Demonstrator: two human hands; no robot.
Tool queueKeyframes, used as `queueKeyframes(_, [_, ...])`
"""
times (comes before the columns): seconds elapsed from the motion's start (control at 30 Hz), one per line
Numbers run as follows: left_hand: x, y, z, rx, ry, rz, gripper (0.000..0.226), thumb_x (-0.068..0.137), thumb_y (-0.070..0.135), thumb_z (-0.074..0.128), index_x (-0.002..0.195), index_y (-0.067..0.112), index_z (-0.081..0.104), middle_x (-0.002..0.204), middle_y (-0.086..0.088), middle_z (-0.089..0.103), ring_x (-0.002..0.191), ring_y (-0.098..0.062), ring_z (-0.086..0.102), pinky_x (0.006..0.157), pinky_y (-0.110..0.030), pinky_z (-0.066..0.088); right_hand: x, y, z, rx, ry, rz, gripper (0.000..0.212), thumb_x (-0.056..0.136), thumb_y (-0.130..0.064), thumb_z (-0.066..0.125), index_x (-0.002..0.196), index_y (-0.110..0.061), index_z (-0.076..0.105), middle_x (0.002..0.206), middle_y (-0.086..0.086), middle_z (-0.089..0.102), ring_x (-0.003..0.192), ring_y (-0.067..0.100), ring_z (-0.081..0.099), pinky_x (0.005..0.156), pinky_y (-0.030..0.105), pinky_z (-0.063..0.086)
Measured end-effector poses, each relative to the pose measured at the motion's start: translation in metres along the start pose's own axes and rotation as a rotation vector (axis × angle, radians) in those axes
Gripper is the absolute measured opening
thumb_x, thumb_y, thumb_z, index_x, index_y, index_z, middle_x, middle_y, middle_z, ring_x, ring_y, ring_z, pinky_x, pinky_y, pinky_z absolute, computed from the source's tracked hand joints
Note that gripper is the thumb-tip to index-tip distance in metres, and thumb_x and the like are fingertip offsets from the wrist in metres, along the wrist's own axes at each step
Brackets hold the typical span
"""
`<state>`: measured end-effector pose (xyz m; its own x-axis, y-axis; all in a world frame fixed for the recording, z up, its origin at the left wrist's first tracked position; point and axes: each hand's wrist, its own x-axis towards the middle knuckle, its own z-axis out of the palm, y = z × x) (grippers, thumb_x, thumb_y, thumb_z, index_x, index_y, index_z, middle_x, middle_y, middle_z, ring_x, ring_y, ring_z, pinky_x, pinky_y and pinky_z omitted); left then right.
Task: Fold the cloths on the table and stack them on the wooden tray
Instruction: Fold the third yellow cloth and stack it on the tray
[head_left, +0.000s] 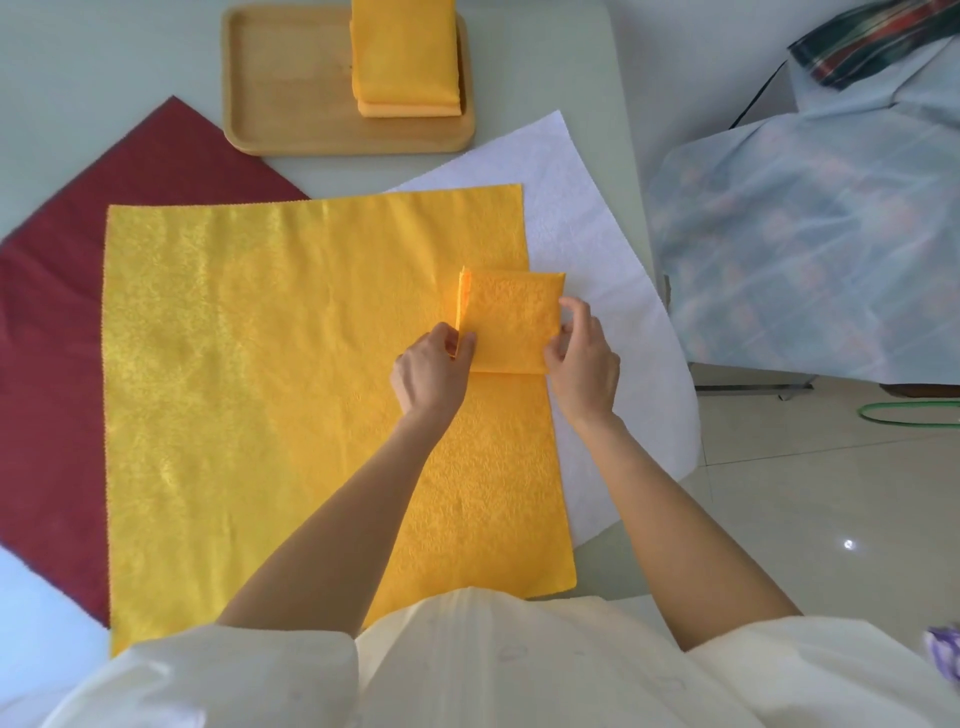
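A person's left hand (434, 371) and right hand (584, 358) pinch a folded yellow cloth (511, 325); two folded cloths (405, 57) sit on the wooden tray (291, 104), three flat cloths remain.

Bright, soft daylight; wide-angle bending at edges.

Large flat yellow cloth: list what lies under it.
Under the large yellow cloth a dark red cloth sticks out at left and a white cloth at right. Whether they overlap beneath it is hidden.
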<state>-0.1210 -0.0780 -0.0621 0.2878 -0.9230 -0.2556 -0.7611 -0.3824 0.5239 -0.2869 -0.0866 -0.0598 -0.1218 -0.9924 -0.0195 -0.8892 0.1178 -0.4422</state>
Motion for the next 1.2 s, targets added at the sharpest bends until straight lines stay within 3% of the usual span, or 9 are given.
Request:
queueKeyframes(0.17, [0.005, 0.005, -0.003, 0.059, -0.055, -0.041, 0.040, 0.094, 0.049, 0.040, 0.090, 0.014, 0.059, 0.084, -0.008, 0.066, 0.078, -0.029, 0.059, 0.062, -0.029, 0.034, 0.004, -0.005, 0.000, -0.169, 0.014, -0.144, 0.048, 0.086, -0.008, 0.054, 0.133, -0.018, 0.049, 0.078, 0.013, 0.054, 0.047, 0.018, 0.033, 0.049, 0.026, 0.027])
queueKeyframes(0.37, [0.015, 0.004, -0.006, 0.080, -0.121, -0.051, 0.035, 0.091, 0.047, 0.048, 0.097, 0.014, 0.055, 0.087, -0.006, 0.066, 0.083, -0.028, 0.060, 0.066, -0.030, 0.035, 0.018, -0.013, -0.003, -0.241, -0.138, -0.069, 0.035, 0.098, -0.022, 0.038, 0.131, -0.019, 0.048, 0.079, 0.012, 0.060, 0.058, 0.023, 0.043, 0.057, 0.031, 0.030])
queueKeyframes(0.5, [0.022, 0.009, -0.014, 0.124, -0.155, -0.020, 0.041, 0.087, 0.045, 0.057, 0.110, 0.014, 0.044, 0.099, -0.007, 0.063, 0.084, -0.031, 0.062, 0.067, -0.033, 0.038, 0.026, -0.012, -0.004, -0.290, -0.217, -0.038, 0.032, 0.097, -0.026, 0.043, 0.128, -0.022, 0.046, 0.094, 0.012, 0.057, 0.079, 0.029, 0.055, 0.067, 0.035, 0.037])
queueKeyframes(0.57, [0.024, 0.008, -0.016, 0.176, -0.046, 0.158, 0.051, 0.081, 0.038, 0.066, 0.118, 0.013, 0.041, 0.118, -0.008, 0.052, 0.093, -0.030, 0.059, 0.077, -0.036, 0.040, 0.030, -0.013, -0.005, -0.134, -0.260, 0.040, 0.031, 0.095, -0.021, 0.048, 0.125, -0.022, 0.047, 0.104, 0.013, 0.051, 0.087, 0.030, 0.053, 0.073, 0.034, 0.041])
queueKeyframes(0.63, [0.027, 0.008, -0.015, 0.249, 0.104, 0.494, 0.057, 0.074, 0.027, 0.070, 0.123, 0.016, 0.043, 0.132, -0.012, 0.043, 0.110, -0.030, 0.050, 0.087, -0.040, 0.040, 0.034, -0.015, -0.005, 0.038, -0.291, 0.124, 0.030, 0.093, -0.014, 0.051, 0.122, -0.022, 0.049, 0.107, 0.012, 0.046, 0.085, 0.025, 0.051, 0.073, 0.028, 0.039])
queueKeyframes(0.73, [0.042, 0.013, -0.010, 0.359, 0.034, 0.877, 0.052, 0.076, 0.022, 0.065, 0.124, 0.022, 0.045, 0.141, -0.006, 0.040, 0.128, -0.025, 0.038, 0.104, -0.045, 0.032, 0.041, -0.015, -0.005, 0.141, -0.307, 0.199, 0.030, 0.090, -0.007, 0.053, 0.116, -0.021, 0.051, 0.105, 0.011, 0.048, 0.080, 0.020, 0.047, 0.070, 0.025, 0.035])
queueKeyframes(1.0, [0.100, 0.014, -0.018, 0.251, -0.283, 0.606, 0.057, 0.087, 0.036, 0.059, 0.138, 0.022, 0.038, 0.142, 0.001, 0.039, 0.131, -0.022, 0.029, 0.102, -0.038, 0.027, 0.046, -0.010, -0.022, 0.319, -0.368, 0.066, 0.036, 0.083, -0.001, 0.056, 0.110, -0.025, 0.055, 0.082, 0.010, 0.056, 0.071, 0.022, 0.051, 0.066, 0.030, 0.044])
queueKeyframes(1.1, [0.116, 0.006, -0.028, 0.215, -0.401, 0.616, 0.061, 0.082, 0.043, 0.064, 0.135, 0.025, 0.042, 0.144, 0.006, 0.036, 0.131, -0.022, 0.025, 0.104, -0.039, 0.024, 0.049, -0.015, -0.036, 0.318, -0.386, -0.148, 0.039, 0.085, -0.002, 0.056, 0.113, -0.029, 0.055, 0.099, -0.001, 0.057, 0.085, 0.017, 0.053, 0.076, 0.034, 0.047])
queueKeyframes(1.2, [0.126, 0.001, -0.045, -0.009, -0.544, 0.578, 0.041, 0.079, 0.037, 0.070, 0.114, 0.020, 0.059, 0.135, 0.008, 0.046, 0.125, -0.017, 0.032, 0.101, -0.032, 0.027, 0.059, -0.026, -0.055, 0.412, -0.429, -0.249, 0.036, 0.088, -0.002, 0.056, 0.114, -0.027, 0.058, 0.106, -0.010, 0.057, 0.095, 0.010, 0.055, 0.080, 0.025, 0.048])
